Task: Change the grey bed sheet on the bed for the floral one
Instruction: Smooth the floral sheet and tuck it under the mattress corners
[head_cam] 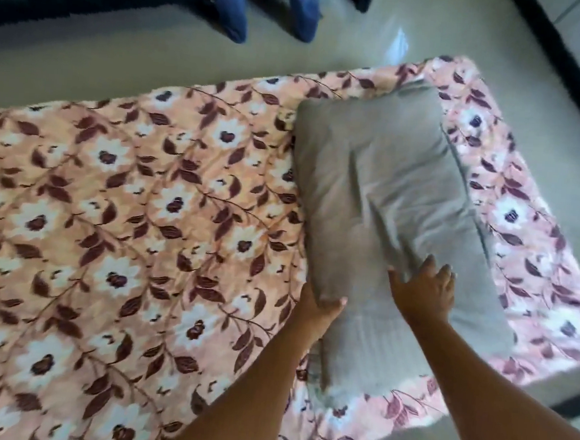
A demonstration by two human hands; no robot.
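Head view: the left grip [322,308] clasps the long left edge of the soft grey rectangular pillow [380,178], thumb on top, fingers hidden beneath. The right grip [426,291] lies flat and spread on the pillow's top, just beside it. The peach floral bed sheet [111,207] covers the bed [545,383]; the pillow lies across the bed's right end.

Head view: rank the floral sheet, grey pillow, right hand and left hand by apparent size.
1. floral sheet
2. grey pillow
3. right hand and left hand: unranked, since the left is partly hidden by the pillow's edge.
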